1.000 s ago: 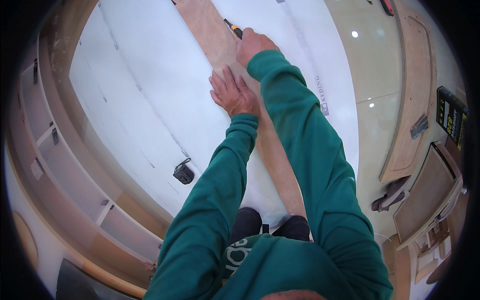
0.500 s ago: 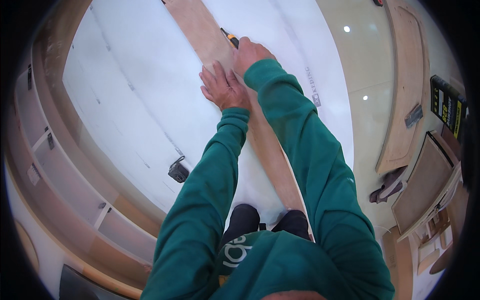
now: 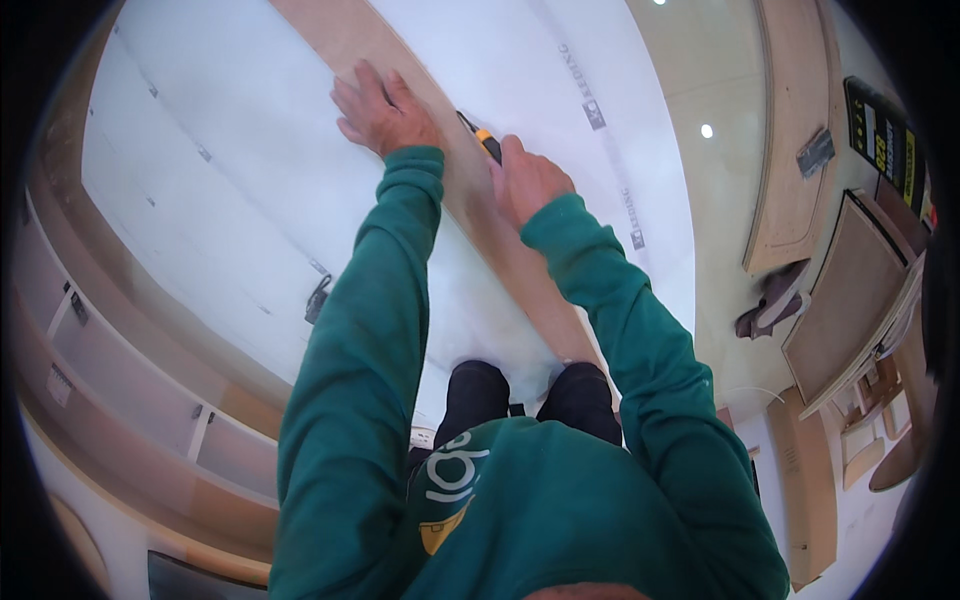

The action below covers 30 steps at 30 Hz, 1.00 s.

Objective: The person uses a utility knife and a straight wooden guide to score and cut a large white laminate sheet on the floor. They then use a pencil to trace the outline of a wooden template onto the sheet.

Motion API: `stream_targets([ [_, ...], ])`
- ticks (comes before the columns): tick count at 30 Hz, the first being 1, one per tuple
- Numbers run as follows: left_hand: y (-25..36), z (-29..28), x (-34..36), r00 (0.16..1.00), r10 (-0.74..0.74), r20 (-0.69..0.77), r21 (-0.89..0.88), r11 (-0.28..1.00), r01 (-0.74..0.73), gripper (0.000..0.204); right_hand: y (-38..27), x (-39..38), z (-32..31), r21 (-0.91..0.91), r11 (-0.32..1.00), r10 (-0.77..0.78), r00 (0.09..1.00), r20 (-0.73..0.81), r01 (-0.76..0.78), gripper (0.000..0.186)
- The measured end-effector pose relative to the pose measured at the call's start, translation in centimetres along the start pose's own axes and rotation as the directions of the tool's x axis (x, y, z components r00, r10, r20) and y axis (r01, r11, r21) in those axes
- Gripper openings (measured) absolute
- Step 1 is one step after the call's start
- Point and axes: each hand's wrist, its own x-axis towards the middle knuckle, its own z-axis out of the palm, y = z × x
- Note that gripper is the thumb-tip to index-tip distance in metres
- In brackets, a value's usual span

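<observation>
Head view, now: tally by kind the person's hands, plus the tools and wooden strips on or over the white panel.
Hands: 2 (left hand, right hand)
Utility knife: 1
Tape measure, partly hidden: 1
Wooden strip: 1
Total: 5

The left hand (image 3: 385, 112) rests on a wooden strip (image 3: 466, 190) — the right hand (image 3: 535, 184) grips a yellow-and-black cutter (image 3: 485, 138) at its edge.

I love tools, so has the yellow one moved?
Yes: the yellow tool moved toward the person's body, judged against the grey block on the wooden panel.
</observation>
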Motion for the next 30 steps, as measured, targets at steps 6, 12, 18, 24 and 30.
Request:
stream_targets([
  [6,0.3,-0.1,0.1,0.995,0.073,-0.062,0.029,0.997,-0.072,0.045,4.4,-6.3,2.6,-0.026,0.995,0.100,0.993,0.068,-0.098,0.025],
  [12,0.1,0.1,0.2,0.996,0.048,-0.071,0.041,0.998,-0.045,0.048,9.7,-13.6,6.2,-0.039,0.991,0.131,0.991,-0.016,-0.131,0.024],
  [18,-0.2,0.4,0.0,0.994,0.052,-0.098,0.007,0.999,-0.052,0.051,14.2,-19.8,8.6,-0.078,0.973,0.225,0.971,0.076,-0.219,0.023],
  [24,-0.4,0.7,0.3,0.992,0.055,-0.116,0.071,0.996,-0.047,0.048,18.7,-25.7,11.3,-0.123,0.955,0.279,0.956,0.085,-0.268,0.024],
  [30,-0.8,1.2,0.7,0.986,0.066,-0.154,0.094,0.994,-0.051,0.043,22.3,-30.7,12.7,-0.115,0.955,0.285,0.953,0.101,-0.273,0.021],
])
